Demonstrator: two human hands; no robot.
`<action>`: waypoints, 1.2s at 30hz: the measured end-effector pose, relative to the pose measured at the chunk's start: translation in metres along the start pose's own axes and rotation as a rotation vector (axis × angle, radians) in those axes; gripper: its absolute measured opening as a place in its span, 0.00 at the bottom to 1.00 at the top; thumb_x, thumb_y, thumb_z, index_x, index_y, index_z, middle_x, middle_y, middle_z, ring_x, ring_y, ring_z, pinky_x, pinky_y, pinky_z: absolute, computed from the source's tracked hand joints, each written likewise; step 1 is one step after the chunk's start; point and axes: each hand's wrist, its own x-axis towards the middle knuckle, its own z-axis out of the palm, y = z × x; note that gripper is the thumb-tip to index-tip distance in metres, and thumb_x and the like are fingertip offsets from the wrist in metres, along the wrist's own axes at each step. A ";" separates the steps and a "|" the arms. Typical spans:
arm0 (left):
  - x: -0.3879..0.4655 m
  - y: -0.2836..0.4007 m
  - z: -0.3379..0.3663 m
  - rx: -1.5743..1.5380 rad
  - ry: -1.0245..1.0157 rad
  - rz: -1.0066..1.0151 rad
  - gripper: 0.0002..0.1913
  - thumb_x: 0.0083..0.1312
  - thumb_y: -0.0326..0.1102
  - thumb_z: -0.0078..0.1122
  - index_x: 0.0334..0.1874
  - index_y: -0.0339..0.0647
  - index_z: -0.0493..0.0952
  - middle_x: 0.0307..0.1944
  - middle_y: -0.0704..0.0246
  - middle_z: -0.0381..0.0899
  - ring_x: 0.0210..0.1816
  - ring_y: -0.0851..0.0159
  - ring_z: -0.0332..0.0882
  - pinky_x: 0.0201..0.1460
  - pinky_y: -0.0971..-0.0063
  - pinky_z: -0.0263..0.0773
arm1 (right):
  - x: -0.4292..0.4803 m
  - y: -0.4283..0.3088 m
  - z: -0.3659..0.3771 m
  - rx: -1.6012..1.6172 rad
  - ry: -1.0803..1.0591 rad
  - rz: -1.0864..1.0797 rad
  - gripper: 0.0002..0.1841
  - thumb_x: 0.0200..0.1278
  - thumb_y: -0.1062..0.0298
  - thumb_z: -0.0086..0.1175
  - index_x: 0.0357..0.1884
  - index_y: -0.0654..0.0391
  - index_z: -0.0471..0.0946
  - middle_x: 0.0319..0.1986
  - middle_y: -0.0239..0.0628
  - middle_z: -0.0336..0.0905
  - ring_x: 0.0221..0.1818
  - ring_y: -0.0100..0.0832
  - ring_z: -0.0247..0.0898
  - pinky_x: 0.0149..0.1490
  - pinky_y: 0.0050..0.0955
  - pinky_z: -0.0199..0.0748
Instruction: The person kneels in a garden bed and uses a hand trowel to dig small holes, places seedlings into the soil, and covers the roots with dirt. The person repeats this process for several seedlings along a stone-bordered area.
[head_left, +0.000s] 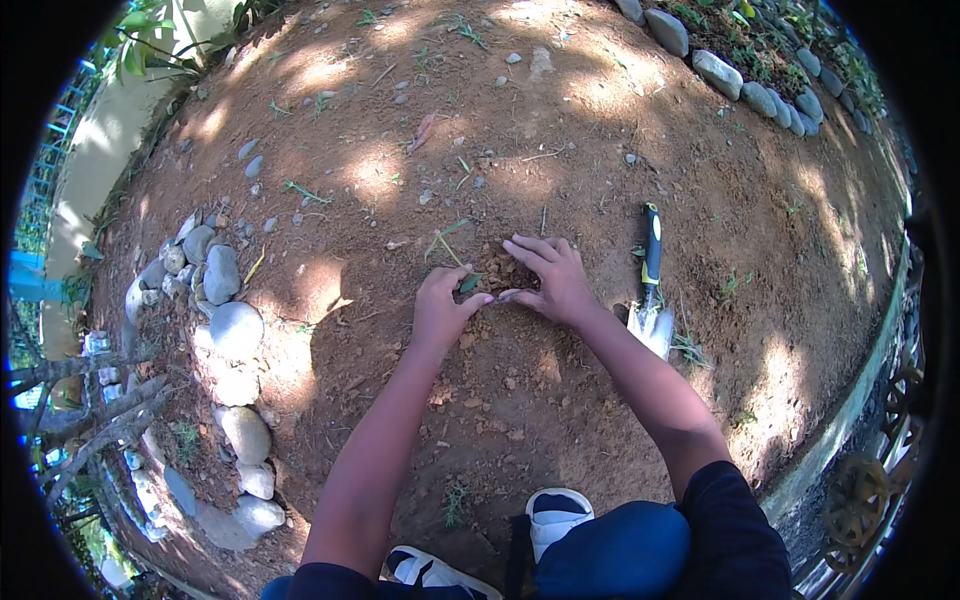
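A small green seedling (450, 249) with a pale stem and a few narrow leaves leans up and to the left in front of me. My left hand (442, 304) pinches its lower stem between thumb and fingers. Loose crumbly soil (504, 271) lies just right of the stem, around a shallow hollow. My right hand (553, 279) rests over that soil, fingers spread and holding nothing, its thumb close to my left thumb. Whether the stem's base sits in the ground is hidden. To the right, a hand trowel (652, 251) with a black and yellow handle lies on the dirt, its blade partly behind my right forearm.
River stones (222, 274) form a curved border at left, beside bare branches (112, 405). Another stone-edged bed (718, 73) is at the upper right. A pale wall (105, 150) runs along the left, a concrete curb (840, 427) along the right. My shoes (559, 517) are below.
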 end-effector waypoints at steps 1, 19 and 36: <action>-0.006 0.000 -0.003 0.020 0.006 0.000 0.25 0.44 0.36 0.70 0.47 0.38 0.75 0.35 0.64 0.74 0.32 0.67 0.75 0.37 0.76 0.72 | -0.007 0.001 -0.004 0.008 0.090 0.005 0.39 0.38 0.45 0.63 0.57 0.48 0.68 0.52 0.31 0.66 0.49 0.37 0.61 0.53 0.35 0.59; 0.007 0.011 0.018 -0.002 -0.066 0.040 0.23 0.47 0.24 0.63 0.50 0.42 0.74 0.40 0.62 0.74 0.41 0.59 0.75 0.45 0.73 0.70 | 0.008 0.011 0.015 0.565 -0.064 0.236 0.34 0.44 0.68 0.63 0.58 0.56 0.64 0.46 0.45 0.68 0.46 0.44 0.68 0.52 0.34 0.68; 0.008 0.010 0.013 -0.060 0.038 -0.168 0.19 0.47 0.18 0.59 0.44 0.37 0.74 0.44 0.62 0.71 0.41 0.64 0.76 0.39 0.73 0.73 | 0.035 0.010 0.007 0.289 -0.302 -0.104 0.29 0.38 0.60 0.67 0.47 0.53 0.74 0.45 0.36 0.71 0.51 0.39 0.64 0.57 0.32 0.63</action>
